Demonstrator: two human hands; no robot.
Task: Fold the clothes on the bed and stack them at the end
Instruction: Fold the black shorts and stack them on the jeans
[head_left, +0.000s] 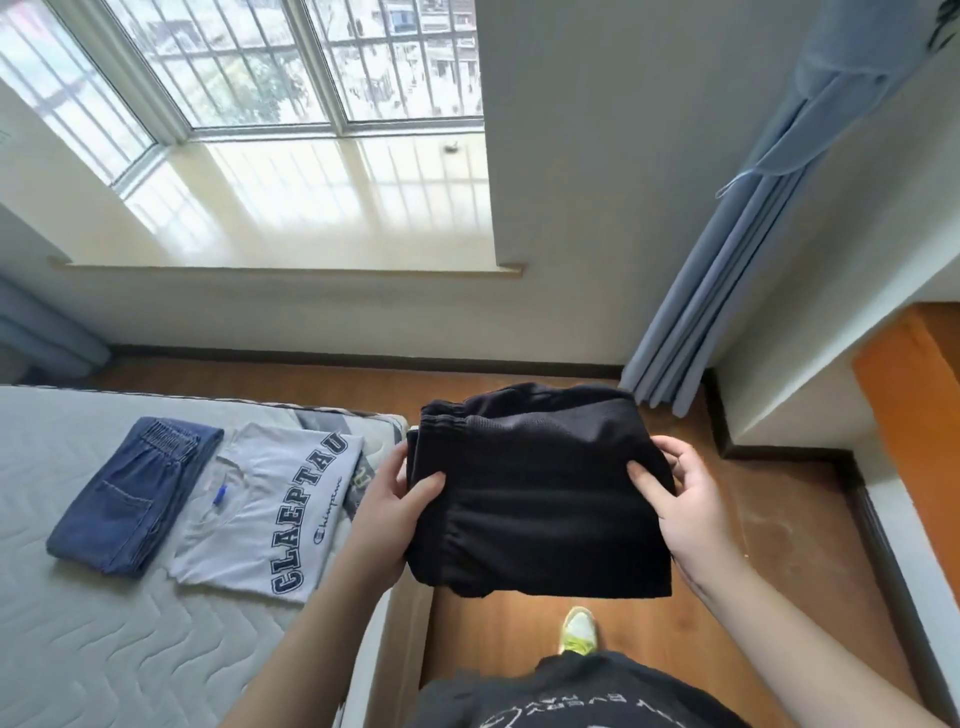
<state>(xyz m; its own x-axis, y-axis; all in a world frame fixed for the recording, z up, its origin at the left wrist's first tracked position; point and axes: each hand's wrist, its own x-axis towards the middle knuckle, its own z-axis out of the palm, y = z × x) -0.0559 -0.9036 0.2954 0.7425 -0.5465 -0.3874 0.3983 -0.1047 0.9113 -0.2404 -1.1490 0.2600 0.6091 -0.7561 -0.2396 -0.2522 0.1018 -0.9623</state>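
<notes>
Black folded garment (540, 493) | left hand (387, 506), right hand (685, 501) grip its sides

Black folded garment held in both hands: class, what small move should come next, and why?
Probably carry the black folded garment left and lower it onto the mattress. Both hands, left hand and right hand, hold it over the floor, while the folded jeans and grey T-shirt already lie there.

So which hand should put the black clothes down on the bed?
Probably the left hand. It grips the folded black garment on the side nearest the bed, by the grey shirt. The right hand holds the far side, over the floor.
</notes>
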